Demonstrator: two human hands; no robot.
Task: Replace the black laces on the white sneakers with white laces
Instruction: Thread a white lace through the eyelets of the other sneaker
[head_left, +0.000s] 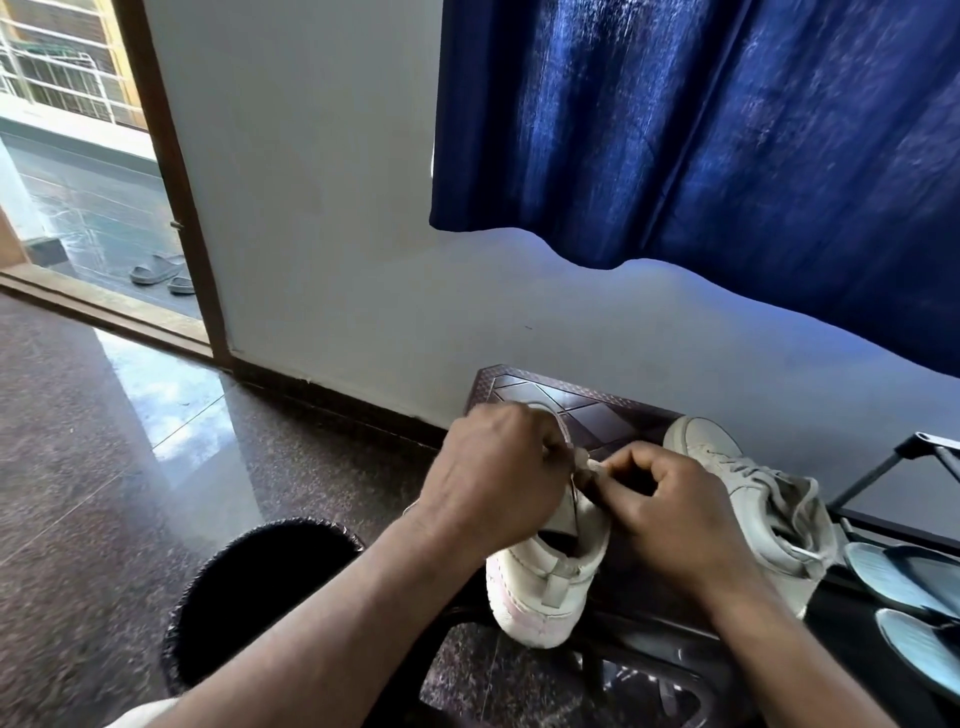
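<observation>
Sneakers in white sit on a dark brown stool (597, 410) with a patterned top that stands against the wall (337, 208). The near sneaker (545, 582) is at the stool's front edge, heel toward the person and toe pointing to the far left corner. The second sneaker (753, 499) lies along the right edge, toe toward the far right corner, with pale laces threaded across it and its loose ends hanging by the heel.

Both hands meet over the top of the near sneaker's tongue. The left hand (498, 478) has its fingers (550, 447) curled in and grasping a white lace (589, 464). The right hand (670, 514) pinches the same lace just beside it, between thumb and bent fingers (618, 467). The hands hide the eyelets, so how far the lace is threaded cannot be told.

A blue curtain (701, 130) hangs above the stool. Pale blue slippers (904, 577) rest to the right of it, a dark round mat (249, 587) lies on the polished floor (78, 441) to the left, and grey slides (158, 270) sit beyond the open doorway.
</observation>
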